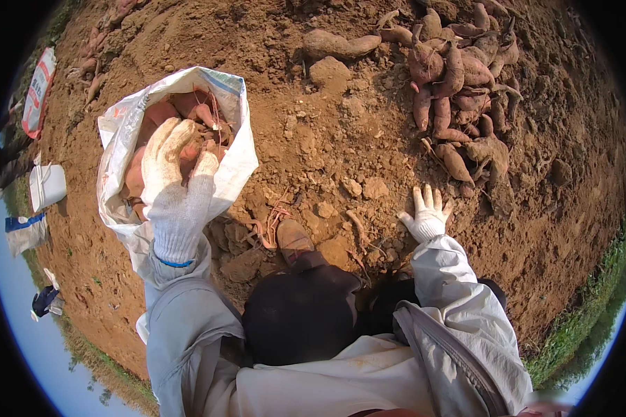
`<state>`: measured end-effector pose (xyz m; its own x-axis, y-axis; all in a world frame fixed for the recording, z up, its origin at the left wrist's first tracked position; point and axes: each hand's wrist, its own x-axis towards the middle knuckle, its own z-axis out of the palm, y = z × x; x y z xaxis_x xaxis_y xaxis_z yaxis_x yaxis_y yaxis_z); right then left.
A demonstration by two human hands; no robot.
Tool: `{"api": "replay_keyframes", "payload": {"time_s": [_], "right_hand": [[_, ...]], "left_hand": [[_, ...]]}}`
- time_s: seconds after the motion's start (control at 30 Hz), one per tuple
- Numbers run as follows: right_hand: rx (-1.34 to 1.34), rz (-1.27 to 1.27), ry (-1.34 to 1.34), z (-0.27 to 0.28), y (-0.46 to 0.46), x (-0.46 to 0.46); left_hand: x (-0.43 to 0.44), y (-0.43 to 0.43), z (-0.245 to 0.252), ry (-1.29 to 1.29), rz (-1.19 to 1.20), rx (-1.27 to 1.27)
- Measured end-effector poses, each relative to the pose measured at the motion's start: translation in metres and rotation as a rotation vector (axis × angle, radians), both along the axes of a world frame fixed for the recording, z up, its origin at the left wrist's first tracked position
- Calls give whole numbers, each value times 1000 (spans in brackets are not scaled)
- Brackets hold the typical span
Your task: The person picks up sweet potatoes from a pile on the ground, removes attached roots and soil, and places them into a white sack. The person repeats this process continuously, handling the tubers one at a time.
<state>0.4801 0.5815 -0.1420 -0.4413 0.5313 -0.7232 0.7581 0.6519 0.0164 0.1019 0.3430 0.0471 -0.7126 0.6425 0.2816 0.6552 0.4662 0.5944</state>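
Observation:
My left hand (175, 193), in a white knit glove with a blue cuff edge, reaches into the mouth of a white woven sack (242, 172). Reddish sweet potatoes (159, 112) fill the visible part of the sack, some with thin roots. The fingers curve over them with the thumb apart; whether they grip one is hidden. On the right, my right hand (428, 216), gloved too, is held with fingers spread and nothing in it, over or on the soil. Just beyond its fingertips lies a heap of soil-covered sweet potatoes (454, 68).
Between sack and heap is crumbly brown soil (292, 125) with clods. Loose roots (276, 221) lie beside my shoe (293, 241). At far left are a printed sack (37, 94), a white plastic container (48, 186) and a distant person (46, 301). Grass (579, 318) borders the right side.

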Motion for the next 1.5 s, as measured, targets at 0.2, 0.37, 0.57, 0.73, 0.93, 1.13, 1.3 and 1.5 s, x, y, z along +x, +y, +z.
{"api": "replay_keyframes", "payload": {"time_s": [0.2,0.37,0.57,0.73,0.93,1.13,1.3,1.5], "right_hand": [[-48,-37,-118,-15,6,-21],[-85,-69,-143,-15,11,-28],[-160,-122,-185,-14,21,-37],[-140,-125,-151,-17,20,-36],[-96,-124,-135,-20,17,-32],[-97,-113,-89,-16,17,-30],[-130,-168,-7,-6,20,-25],[-220,-361,445,22,28,-23]], "left_hand": [[13,169,-93,79,-275,-283],[-37,265,-170,198,-216,-593],[-89,303,-164,-262,-134,-1077],[-85,291,-153,-341,23,-1063],[-52,234,-158,-616,246,-647],[80,107,-140,-598,72,-572],[142,31,-156,-751,27,-835],[161,-2,-168,-601,40,-664]]}}
